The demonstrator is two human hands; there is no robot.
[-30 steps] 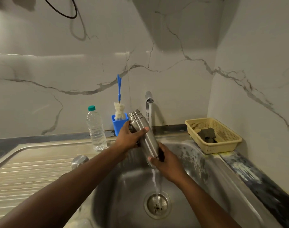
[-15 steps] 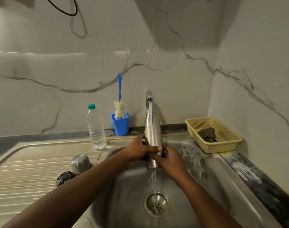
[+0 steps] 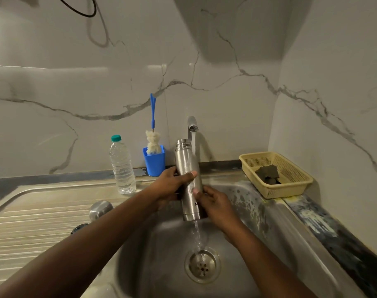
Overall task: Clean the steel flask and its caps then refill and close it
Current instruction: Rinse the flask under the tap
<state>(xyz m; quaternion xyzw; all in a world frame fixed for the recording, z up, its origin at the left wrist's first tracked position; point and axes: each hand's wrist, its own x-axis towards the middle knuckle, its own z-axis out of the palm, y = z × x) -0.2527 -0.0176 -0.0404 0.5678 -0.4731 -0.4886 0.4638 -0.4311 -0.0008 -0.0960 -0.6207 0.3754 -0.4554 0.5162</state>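
Marble-walled sink corner, frame centre: steel flask (image 3: 188, 179) upright, uncapped, under running tap (image 3: 192, 125). Left hand (image 3: 172, 186) wrapped round mid-body, right hand (image 3: 213, 203) clasping lower body. Wet steel likely slippery, rigid; grip mid-barrel firmly.

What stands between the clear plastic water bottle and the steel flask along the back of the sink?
A blue plastic cup holding a blue-handled bottle brush stands between the clear water bottle and the steel flask, in the head view.
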